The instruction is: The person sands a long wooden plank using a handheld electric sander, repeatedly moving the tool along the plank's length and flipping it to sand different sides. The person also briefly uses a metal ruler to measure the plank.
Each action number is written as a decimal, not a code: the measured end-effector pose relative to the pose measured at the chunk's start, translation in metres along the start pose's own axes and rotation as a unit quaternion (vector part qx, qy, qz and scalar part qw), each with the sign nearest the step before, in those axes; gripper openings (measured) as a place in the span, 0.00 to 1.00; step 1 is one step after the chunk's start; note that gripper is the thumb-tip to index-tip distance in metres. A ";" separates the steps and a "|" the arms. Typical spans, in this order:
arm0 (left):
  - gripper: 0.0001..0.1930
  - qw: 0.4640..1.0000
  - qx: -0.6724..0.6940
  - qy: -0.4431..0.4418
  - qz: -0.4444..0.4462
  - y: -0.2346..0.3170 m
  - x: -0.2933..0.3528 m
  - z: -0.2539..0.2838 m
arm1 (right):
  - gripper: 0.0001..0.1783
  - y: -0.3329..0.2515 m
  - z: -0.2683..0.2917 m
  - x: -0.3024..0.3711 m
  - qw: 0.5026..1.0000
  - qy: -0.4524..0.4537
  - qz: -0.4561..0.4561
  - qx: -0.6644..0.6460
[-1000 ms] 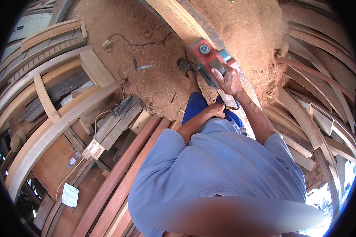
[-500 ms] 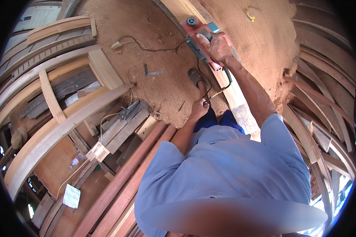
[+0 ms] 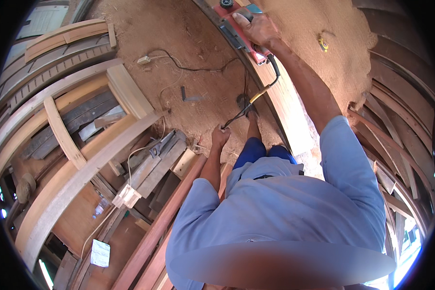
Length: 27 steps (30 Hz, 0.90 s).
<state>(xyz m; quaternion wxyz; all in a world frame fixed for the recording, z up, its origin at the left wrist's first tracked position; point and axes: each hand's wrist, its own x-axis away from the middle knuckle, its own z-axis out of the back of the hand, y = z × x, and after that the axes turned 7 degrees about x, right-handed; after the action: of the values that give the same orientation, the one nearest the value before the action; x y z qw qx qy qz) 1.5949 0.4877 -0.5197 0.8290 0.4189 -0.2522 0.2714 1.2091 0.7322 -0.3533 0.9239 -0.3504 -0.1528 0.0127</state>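
My right hand [image 3: 259, 30] is closed round the handle of a red electric planer [image 3: 239, 29], which sits on a long pale timber plank [image 3: 282, 96]. A black dial tops the planer's far end. From its near end a power cord [image 3: 261, 93] loops down, with a yellow section, to my left hand [image 3: 221, 135]. My left hand is closed on this cord, off to the left of the plank, holding it clear of the wood. The planer's underside is hidden against the plank.
Wood dust covers the ground. A metal square [image 3: 183, 94] and a cord connector [image 3: 144, 60] lie left of the plank; a yellow tape measure [image 3: 323, 45] lies right. A wooden frame [image 3: 77, 159] and reddish beams [image 3: 164, 222] stand left. Stacked boards [image 3: 396, 130] line the right.
The planer and my right hand have moved farther away along the plank. My left hand has swung left with the cord, drawing it out more.
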 end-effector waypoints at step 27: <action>0.08 0.821 0.268 0.429 -0.265 0.217 -0.183 0.380 | 0.36 -0.115 0.023 -0.248 0.999 0.030 -0.020 -0.040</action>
<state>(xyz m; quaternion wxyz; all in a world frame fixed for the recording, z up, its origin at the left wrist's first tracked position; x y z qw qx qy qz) 1.2462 0.2371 -0.3183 0.7487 0.5163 0.3322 0.2502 0.9566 0.6278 -0.3293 0.9133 -0.3845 -0.1323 -0.0227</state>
